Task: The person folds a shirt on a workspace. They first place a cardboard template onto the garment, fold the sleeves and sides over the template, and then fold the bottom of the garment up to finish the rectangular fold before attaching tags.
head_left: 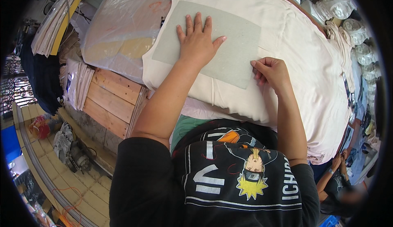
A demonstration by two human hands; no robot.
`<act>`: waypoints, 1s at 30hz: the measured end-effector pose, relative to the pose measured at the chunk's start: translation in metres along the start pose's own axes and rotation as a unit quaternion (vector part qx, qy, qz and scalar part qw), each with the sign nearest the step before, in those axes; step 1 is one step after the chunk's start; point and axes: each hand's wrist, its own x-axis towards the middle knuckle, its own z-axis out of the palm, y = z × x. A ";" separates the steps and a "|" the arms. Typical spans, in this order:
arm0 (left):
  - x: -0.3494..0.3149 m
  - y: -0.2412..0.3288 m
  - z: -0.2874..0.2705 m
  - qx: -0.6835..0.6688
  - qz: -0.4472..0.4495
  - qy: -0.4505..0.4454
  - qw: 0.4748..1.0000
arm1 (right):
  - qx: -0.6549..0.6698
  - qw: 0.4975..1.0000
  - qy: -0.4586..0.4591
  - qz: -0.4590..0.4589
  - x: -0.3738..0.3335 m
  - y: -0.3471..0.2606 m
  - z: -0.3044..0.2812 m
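A thin grey rectangular sheet (235,43) lies flat on a spread of cream fabric (294,34). My left hand (198,43) rests on the sheet's left part, palm down, fingers spread and the thumb pointing right. At the sheet's right edge is my right hand (273,73), its thumb and index finger pinched together and the other fingers curled. Its fingertips meet that edge, but I cannot make out what is between them. Soft folds run through the fabric near my body.
Left of the fabric lies a clear plastic cover (118,26), with wooden planks (110,92) below it. Plastic-wrapped bundles (77,84) stand at the left. A motor (77,155) is on the tiled floor. White wrapped rolls (337,4) line the far right. Another person (337,186) is at lower right.
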 end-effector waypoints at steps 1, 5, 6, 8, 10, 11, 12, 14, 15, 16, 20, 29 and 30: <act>0.000 0.001 -0.001 0.000 0.000 -0.005 1.000 | 0.003 1.000 -0.002 -0.003 0.000 0.001 0.000; 0.001 0.001 -0.005 -0.005 -0.004 -0.014 1.000 | 0.008 1.000 0.000 -0.004 -0.001 0.000 0.000; 0.001 0.001 -0.005 -0.008 -0.006 -0.015 1.000 | 0.006 1.000 0.003 -0.001 -0.001 -0.001 0.000; 0.001 0.000 -0.005 -0.015 -0.008 -0.017 1.000 | 0.015 1.000 -0.001 -0.001 0.002 0.002 -0.001; 0.002 0.001 -0.005 -0.012 -0.007 -0.022 1.000 | 0.018 1.000 -0.004 -0.002 0.003 0.003 -0.001; 0.002 0.000 -0.006 -0.009 -0.007 -0.025 1.000 | 0.018 1.000 -0.004 -0.002 0.002 0.002 -0.001; 0.002 0.000 -0.006 -0.011 -0.008 -0.023 1.000 | 0.017 1.000 -0.005 -0.003 0.002 0.002 -0.002; 0.002 0.000 -0.006 -0.017 -0.010 -0.020 1.000 | 0.015 1.000 -0.006 -0.002 0.003 0.002 -0.002; 0.002 0.000 -0.006 -0.017 -0.012 -0.021 1.000 | 0.014 1.000 -0.006 -0.002 0.003 0.001 -0.002; 0.002 0.000 -0.006 -0.018 -0.014 -0.022 1.000 | 0.014 1.000 -0.006 -0.001 0.002 0.001 -0.001; 0.001 0.002 -0.007 -0.009 -0.016 -0.029 0.999 | 0.012 1.000 -0.006 -0.003 0.001 -0.001 -0.001; 0.003 -0.013 -0.023 -0.010 0.056 0.125 0.991 | -0.029 0.995 0.078 -0.049 -0.024 0.004 -0.049; -0.001 -0.018 -0.046 -0.121 0.080 0.137 0.980 | -0.020 0.992 0.109 -0.058 -0.041 0.005 -0.067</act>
